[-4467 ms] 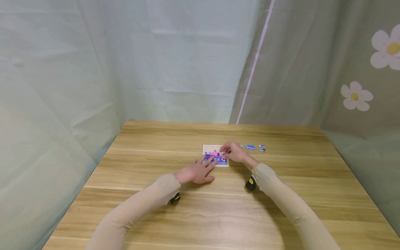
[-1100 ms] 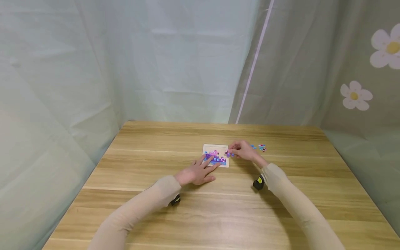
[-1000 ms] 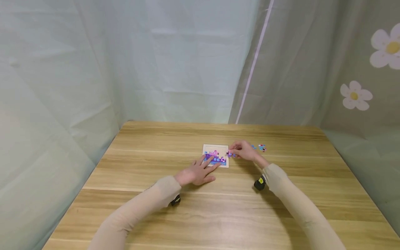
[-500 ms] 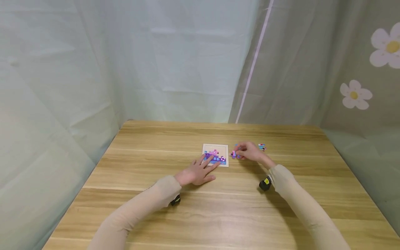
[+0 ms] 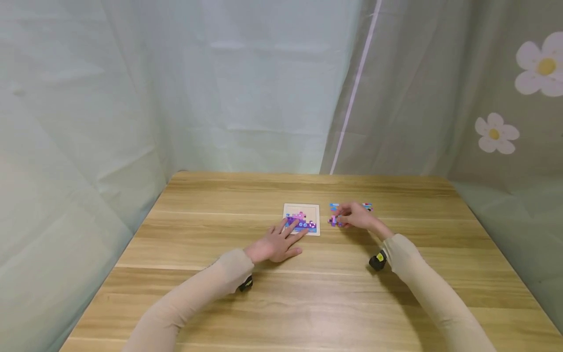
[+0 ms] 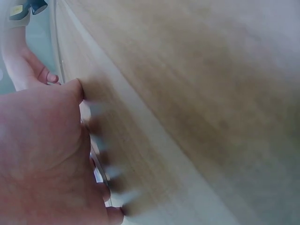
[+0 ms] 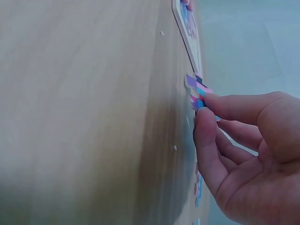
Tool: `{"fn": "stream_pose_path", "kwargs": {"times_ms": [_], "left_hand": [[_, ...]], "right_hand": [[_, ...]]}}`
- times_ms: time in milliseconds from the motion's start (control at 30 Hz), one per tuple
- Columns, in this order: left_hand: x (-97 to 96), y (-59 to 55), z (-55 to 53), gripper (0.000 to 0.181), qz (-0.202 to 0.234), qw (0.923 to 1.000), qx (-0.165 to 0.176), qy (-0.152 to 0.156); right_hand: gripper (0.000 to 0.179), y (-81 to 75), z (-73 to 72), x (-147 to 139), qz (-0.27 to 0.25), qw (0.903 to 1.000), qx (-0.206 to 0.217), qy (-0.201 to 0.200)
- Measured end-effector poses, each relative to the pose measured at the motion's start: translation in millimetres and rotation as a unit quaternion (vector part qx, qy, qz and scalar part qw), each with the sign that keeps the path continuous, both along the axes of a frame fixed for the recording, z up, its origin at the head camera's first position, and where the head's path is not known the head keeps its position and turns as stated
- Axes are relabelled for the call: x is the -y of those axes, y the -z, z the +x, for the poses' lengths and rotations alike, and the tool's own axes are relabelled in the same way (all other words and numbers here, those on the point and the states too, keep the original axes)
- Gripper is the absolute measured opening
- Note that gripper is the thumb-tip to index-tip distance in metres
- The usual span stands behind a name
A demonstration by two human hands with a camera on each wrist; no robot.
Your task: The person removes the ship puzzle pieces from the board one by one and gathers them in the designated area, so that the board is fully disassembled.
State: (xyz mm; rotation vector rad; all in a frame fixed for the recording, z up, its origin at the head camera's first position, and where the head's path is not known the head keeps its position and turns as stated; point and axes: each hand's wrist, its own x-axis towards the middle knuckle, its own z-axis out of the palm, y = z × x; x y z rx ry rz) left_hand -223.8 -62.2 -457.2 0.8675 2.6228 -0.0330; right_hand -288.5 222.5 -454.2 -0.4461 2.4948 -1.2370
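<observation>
A small square puzzle board (image 5: 311,209) with a pale frame lies on the table, its lower part filled with purple, pink and blue pieces. My left hand (image 5: 277,245) rests flat with spread fingers over the board's lower left part, covering some of the picture. To the right of the board, my right hand (image 5: 358,217) pinches a pink, purple and blue jigsaw piece (image 5: 333,221) between thumb and index finger. In the right wrist view the same jigsaw piece (image 7: 191,83) stands out past the fingertips, close over the table.
Behind the right hand lie loose blue puzzle pieces (image 5: 335,206) and more colourful pieces (image 5: 367,205), partly hidden by the hand. Two tiny pale bits, one a white speck (image 7: 175,147), lie on the wooden table (image 5: 308,303). Curtains hang beyond the table's back edge.
My right hand has moved from the board's right side out to the right, carrying the jigsaw piece off it. The board's upper right part now shows bare. My left hand has stayed put.
</observation>
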Motion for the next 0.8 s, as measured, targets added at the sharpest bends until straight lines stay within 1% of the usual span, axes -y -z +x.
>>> {"fn": "stream_pose_path", "kwargs": {"times_ms": [200,367,433,600,667,800], "left_hand": [[-0.2,0.6,0.3,0.062,0.003,1.0000,-0.004,0.001],[-0.5,0.8,0.0,0.062,0.002,1.0000,-0.008,0.001],[-0.4,0.9,0.0,0.062,0.003,1.0000,-0.009,0.001],[-0.3,0.7,0.5,0.061,0.002,1.0000,-0.010,-0.001],[-0.2,0.4,0.7,0.061,0.002,0.9999,-0.011,-0.001],[-0.1,-0.4,0.9,0.061,0.003,0.9999,-0.012,-0.002]], "right_hand": [[0.014,-1.9,-0.3,-3.0,0.021,0.9997,-0.013,-0.004],[0.013,-4.5,-0.2,-2.8,0.028,0.9993,-0.018,-0.015],[0.013,-4.3,-0.6,-2.7,0.036,0.9987,-0.029,-0.020],[0.013,-1.3,-2.0,-3.2,0.059,0.9948,-0.075,-0.036],[0.012,-0.9,-2.0,-3.2,0.061,0.9939,-0.083,-0.039],[0.011,-2.3,-0.9,-3.2,0.062,0.9941,-0.080,-0.036]]}}
